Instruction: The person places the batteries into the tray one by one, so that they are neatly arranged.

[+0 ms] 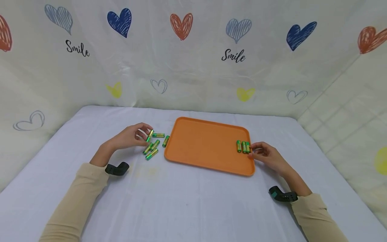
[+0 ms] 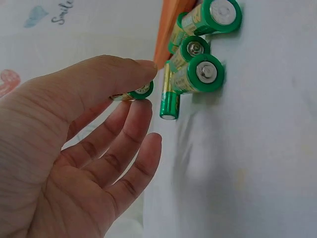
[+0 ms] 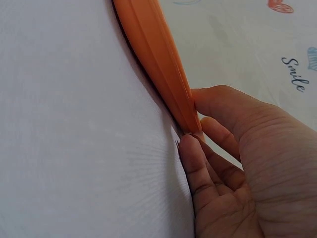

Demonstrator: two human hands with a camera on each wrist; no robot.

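My left hand (image 1: pixel 135 136) pinches a green-and-gold battery (image 1: pixel 150 135) between thumb and fingertips, just above the table to the left of the orange tray (image 1: pixel 205 144). In the left wrist view, the thumb hides most of this battery (image 2: pixel 143 90). Several loose batteries (image 1: pixel 152 154) lie close below and beside that hand. On the tray's right side, three batteries (image 1: pixel 239 146) stand in a row, side by side. My right hand (image 1: pixel 269 156) grips the tray's right rim (image 3: pixel 171 74), thumb over the edge and some fingers outside it, right beside the end battery (image 1: pixel 248 147).
A white cloth (image 1: pixel 181 201) covers the table. Behind it hangs a pale wall sheet (image 1: pixel 205 74) printed with hearts and words. Black bands with devices (image 1: pixel 117 168) sit at both wrists.
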